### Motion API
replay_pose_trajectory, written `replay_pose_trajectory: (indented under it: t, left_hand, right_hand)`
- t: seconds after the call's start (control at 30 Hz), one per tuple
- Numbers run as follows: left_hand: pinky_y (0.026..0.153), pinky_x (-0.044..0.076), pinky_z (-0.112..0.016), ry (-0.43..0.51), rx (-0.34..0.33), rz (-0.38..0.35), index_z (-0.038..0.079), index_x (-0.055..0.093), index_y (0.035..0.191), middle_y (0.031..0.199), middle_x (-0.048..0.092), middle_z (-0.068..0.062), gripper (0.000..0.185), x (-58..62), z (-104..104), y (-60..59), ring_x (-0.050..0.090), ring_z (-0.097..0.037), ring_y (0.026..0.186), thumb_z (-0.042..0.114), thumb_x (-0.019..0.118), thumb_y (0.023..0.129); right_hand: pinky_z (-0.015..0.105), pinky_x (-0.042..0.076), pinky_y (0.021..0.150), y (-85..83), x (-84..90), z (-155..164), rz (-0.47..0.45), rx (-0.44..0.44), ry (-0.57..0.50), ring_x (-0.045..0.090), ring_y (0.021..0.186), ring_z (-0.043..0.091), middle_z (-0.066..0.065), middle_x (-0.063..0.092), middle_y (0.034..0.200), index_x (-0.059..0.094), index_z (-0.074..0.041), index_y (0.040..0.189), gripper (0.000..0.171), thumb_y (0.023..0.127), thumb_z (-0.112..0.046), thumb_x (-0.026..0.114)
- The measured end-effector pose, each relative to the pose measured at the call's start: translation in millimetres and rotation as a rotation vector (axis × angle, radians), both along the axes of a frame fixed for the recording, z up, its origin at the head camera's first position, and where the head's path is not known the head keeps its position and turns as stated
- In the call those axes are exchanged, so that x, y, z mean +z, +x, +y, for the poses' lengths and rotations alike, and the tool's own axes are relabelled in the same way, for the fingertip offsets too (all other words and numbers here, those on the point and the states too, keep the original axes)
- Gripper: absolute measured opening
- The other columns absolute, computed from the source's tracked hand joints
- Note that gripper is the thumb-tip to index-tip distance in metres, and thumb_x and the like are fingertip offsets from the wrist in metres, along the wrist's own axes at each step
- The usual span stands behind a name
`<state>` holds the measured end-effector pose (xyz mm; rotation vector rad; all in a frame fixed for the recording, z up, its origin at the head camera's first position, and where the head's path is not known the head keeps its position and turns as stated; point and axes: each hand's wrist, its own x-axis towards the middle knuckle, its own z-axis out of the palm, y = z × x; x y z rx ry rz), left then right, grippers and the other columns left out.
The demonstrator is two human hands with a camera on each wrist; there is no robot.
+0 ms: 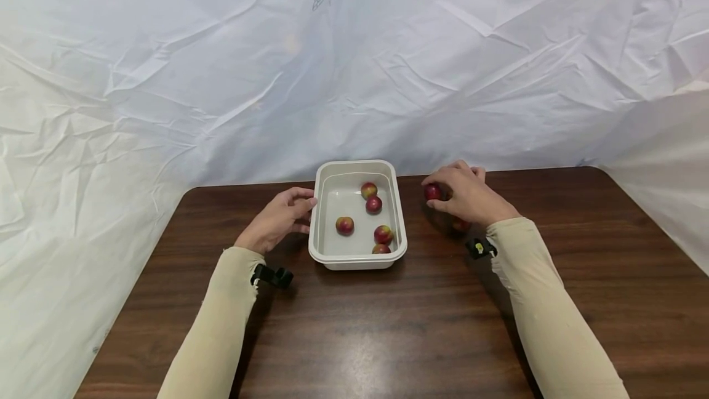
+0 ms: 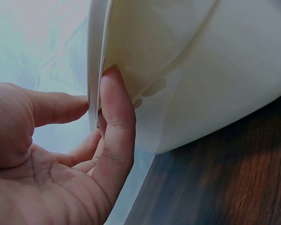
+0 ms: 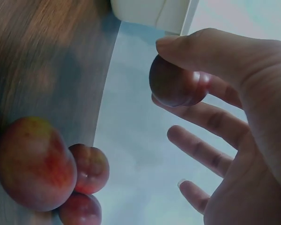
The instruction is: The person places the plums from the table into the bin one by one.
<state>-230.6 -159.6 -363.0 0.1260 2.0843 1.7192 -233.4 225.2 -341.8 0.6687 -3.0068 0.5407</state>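
Your two hands at a white rectangular container (image 1: pixel 332 202). Your right hand (image 1: pixel 465 196) pinches one red fruit (image 1: pixel 432 192) between thumb and fingers, to the right of the container and apart from it; your left hand (image 1: pixel 279 217) grips the container's rim at the side facing it, thumb against the edge and a finger beneath. The long axis of the container runs away from you, between your hands and across the line joining them. The pinched fruit is nearly round (no clear long axis shows, and its stem end cannot be made out).

Count: one container; one fruit in your right hand; at least five fruits inside (image 1: pixel 373 204), one toward your left hand and four along the side nearer your right (the one toward your left may be two overlapping); three loose fruits (image 3: pixel 36 164) in the right wrist view, close together, below your right hand and on its wrist side. In the head view that hand hides most of the loose ones.

Surroundings: the container's wall stands between your right hand and the fruits inside. A dark brown table (image 1: pixel 354 319) lies under both hands, with a creased white sheet (image 1: pixel 354 91) beyond them. Black straps (image 1: pixel 271 276) sit at your wrists, over pale sleeves (image 1: pixel 216 325).
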Motion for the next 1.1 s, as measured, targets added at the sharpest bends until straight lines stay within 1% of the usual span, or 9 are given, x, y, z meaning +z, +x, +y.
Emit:
replay_pose_trajectory:
  t: [0.17, 0.37, 0.53, 0.67, 0.83, 1.03, 1.1]
  left_hand:
    - [0.082, 0.060, -0.033, -0.003, -0.003, 0.000, 0.003, 0.042, 0.147, 0.137, 0.053, -0.024, 0.044, -0.3, 0.0, -0.2, 0.062, -0.022, 0.101, 0.024, 0.050, 0.109]
    - [0.082, 0.061, -0.033, -0.007, -0.001, -0.001, 0.003, 0.041, 0.147, 0.137, 0.053, -0.025, 0.044, -0.8, -0.4, -0.5, 0.063, -0.023, 0.101, 0.025, 0.051, 0.109]
    - [0.082, 0.061, -0.033, -0.008, -0.003, -0.001, 0.002, 0.041, 0.146, 0.138, 0.053, -0.026, 0.045, -1.0, -0.6, -0.7, 0.063, -0.022, 0.101, 0.025, 0.051, 0.109]
    - [0.082, 0.061, -0.033, -0.006, -0.004, -0.001, 0.002, 0.041, 0.147, 0.138, 0.053, -0.026, 0.044, 0.2, -0.3, -0.4, 0.063, -0.022, 0.101, 0.024, 0.050, 0.109]
    - [0.082, 0.061, -0.033, -0.005, -0.001, -0.004, 0.002, 0.041, 0.146, 0.139, 0.053, -0.026, 0.044, 1.4, 0.4, 0.0, 0.063, -0.022, 0.101, 0.024, 0.050, 0.109]
    - [0.081, 0.060, -0.032, -0.004, -0.005, -0.003, 0.001, 0.041, 0.146, 0.138, 0.053, -0.025, 0.044, -0.6, 0.1, -0.2, 0.063, -0.022, 0.100, 0.024, 0.050, 0.109]
    - [0.081, 0.060, -0.032, -0.004, -0.004, -0.002, 0.001, 0.041, 0.146, 0.138, 0.053, -0.025, 0.044, 0.0, 0.1, 0.0, 0.063, -0.022, 0.100, 0.023, 0.050, 0.109]
  right_hand:
    - [0.056, 0.028, 0.095, 1.6, 4.8, -4.3, 0.025, 0.017, 0.003, 0.045, 0.127, 0.033, 0.009, 0.068, 0.129, 0.068, -0.014, 0.130, 0.039, 0.093, -0.025, 0.076]
    - [0.054, 0.034, 0.094, 4.3, 9.0, -13.5, 0.077, 0.048, 0.008, 0.049, 0.125, 0.032, 0.009, 0.068, 0.125, 0.069, -0.013, 0.128, 0.039, 0.091, -0.024, 0.077]
    - [0.055, 0.036, 0.095, 8.9, 14.6, -21.9, 0.114, 0.063, 0.006, 0.051, 0.123, 0.032, 0.009, 0.068, 0.124, 0.070, -0.014, 0.127, 0.038, 0.091, -0.024, 0.078]
    - [0.055, 0.036, 0.097, 13.1, 19.6, -28.1, 0.125, 0.085, 0.010, 0.052, 0.123, 0.031, 0.008, 0.068, 0.124, 0.069, -0.014, 0.127, 0.037, 0.092, -0.023, 0.077]
    - [0.053, 0.035, 0.096, 18.9, 24.9, -36.8, 0.134, 0.119, 0.004, 0.053, 0.123, 0.031, 0.008, 0.068, 0.124, 0.070, -0.014, 0.127, 0.036, 0.092, -0.023, 0.076]
    - [0.052, 0.038, 0.096, 23.2, 26.4, -46.4, 0.145, 0.152, 0.004, 0.053, 0.123, 0.031, 0.009, 0.068, 0.126, 0.069, -0.012, 0.129, 0.039, 0.092, -0.023, 0.077]
    - [0.053, 0.039, 0.098, 24.4, 26.4, -49.8, 0.152, 0.166, 0.003, 0.053, 0.124, 0.031, 0.009, 0.068, 0.126, 0.069, -0.011, 0.129, 0.039, 0.092, -0.021, 0.077]
